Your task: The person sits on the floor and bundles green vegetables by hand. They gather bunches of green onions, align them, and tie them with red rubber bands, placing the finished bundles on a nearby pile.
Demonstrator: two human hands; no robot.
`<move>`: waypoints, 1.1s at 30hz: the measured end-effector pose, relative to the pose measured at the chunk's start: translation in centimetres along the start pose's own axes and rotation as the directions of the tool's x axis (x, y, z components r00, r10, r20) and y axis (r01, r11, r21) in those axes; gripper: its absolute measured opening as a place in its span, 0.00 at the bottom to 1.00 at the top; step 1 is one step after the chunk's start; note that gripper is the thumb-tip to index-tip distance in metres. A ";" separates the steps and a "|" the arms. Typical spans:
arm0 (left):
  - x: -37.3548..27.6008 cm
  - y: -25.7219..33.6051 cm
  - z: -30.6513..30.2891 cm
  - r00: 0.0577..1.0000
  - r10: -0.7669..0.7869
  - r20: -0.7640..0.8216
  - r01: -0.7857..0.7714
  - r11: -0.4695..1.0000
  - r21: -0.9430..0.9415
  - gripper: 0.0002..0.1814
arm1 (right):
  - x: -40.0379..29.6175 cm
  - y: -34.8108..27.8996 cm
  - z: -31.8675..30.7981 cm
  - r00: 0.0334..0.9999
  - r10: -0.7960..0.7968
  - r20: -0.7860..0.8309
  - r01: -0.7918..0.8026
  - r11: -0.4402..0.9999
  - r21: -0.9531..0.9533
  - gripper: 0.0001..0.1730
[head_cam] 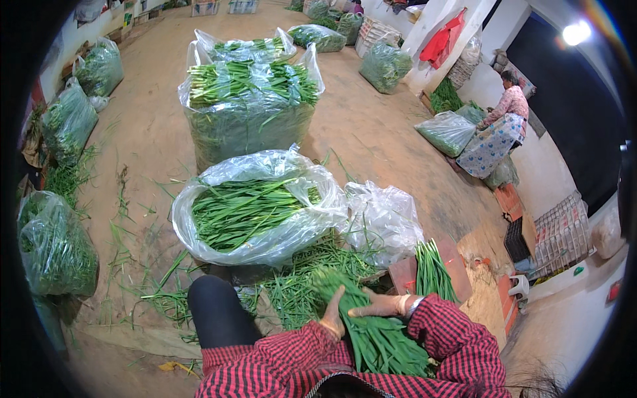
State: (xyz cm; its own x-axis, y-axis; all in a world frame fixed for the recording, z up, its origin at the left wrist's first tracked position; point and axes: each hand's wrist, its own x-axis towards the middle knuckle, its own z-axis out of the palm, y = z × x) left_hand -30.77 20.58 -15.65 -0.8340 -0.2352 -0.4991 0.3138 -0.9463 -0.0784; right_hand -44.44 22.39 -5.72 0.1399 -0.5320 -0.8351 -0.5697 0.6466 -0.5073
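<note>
A thick bunch of long green leafy stalks (380, 343), which look like garlic chives, lies across my lap between my two hands. My left hand (334, 312) is against its left side, fingers pointing up. My right hand (380, 303) lies over its right side, thumb across the leaves. The bunch's far end is blurred. A smaller bunch of chives (434, 271) rests on a reddish board (460, 273) to the right. Ahead, an open clear plastic bag (239, 258) holds more chives, with a crumpled plastic bag (383, 219) beside it.
Loose leaves (293, 293) litter the floor before me. A tall packed bag of chives (249, 129) stands farther ahead. Filled bags (59, 248) line the left side. At the right, a person (507, 104) handles bags by the wall, near stacked baskets (562, 234) and a wooden board (485, 298).
</note>
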 end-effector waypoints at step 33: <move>-2.9 4.8 4.1 0.989 -0.105 0.103 0.015 0.771 0.637 0.14 | -3.8 -3.0 7.8 0.682 -0.385 -0.622 -0.042 0.829 -0.558 0.50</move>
State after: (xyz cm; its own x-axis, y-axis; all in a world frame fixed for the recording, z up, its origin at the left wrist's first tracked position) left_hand -28.70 15.80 -11.07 -0.9045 -0.1564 -0.3968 -0.0602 -0.8742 0.4818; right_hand -36.93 26.77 -2.70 -0.1892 -0.9517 -0.2418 -0.9301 0.2527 -0.2667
